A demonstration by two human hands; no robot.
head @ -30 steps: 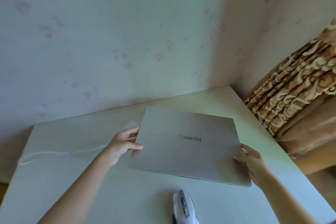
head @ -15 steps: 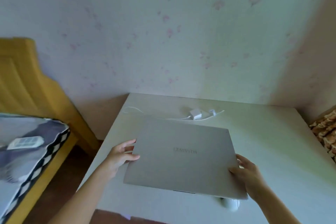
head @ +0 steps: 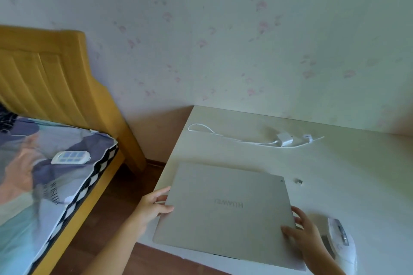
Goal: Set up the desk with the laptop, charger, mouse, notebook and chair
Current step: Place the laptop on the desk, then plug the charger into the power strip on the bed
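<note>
Since half a second ago the view has swung further left and down, so more of the bed (head: pixel 55 163) shows, and the closed laptop (head: pixel 225 210) now sits lower on the bench (head: pixel 346 163), its near left corner overhanging the bench's front edge; the charger (head: pixel 285 139), earlier just behind the laptop, now lies well apart from it near the wall, its white cable (head: pixel 201 128) looping toward the bench's left edge; the left hand (head: pixel 152 206) holds the laptop's left edge, thumb on the lid and fingers curled beneath; the right hand (head: pixel 301 230) holds the right edge the same way, thumb on top; whether the laptop rests on the bench or is lifted just above it cannot be told; the lid bears the word HUAWEI, upside down from this view; the white mouse (head: pixel 339 243) lies on the bench just right of the right hand; a small dark item (head: pixel 298 181), too small to identify, lies beside the laptop's far right corner; a white remote (head: pixel 70 157) lies on the bed's patterned cover, which carries lettering too blurred to read.
</note>
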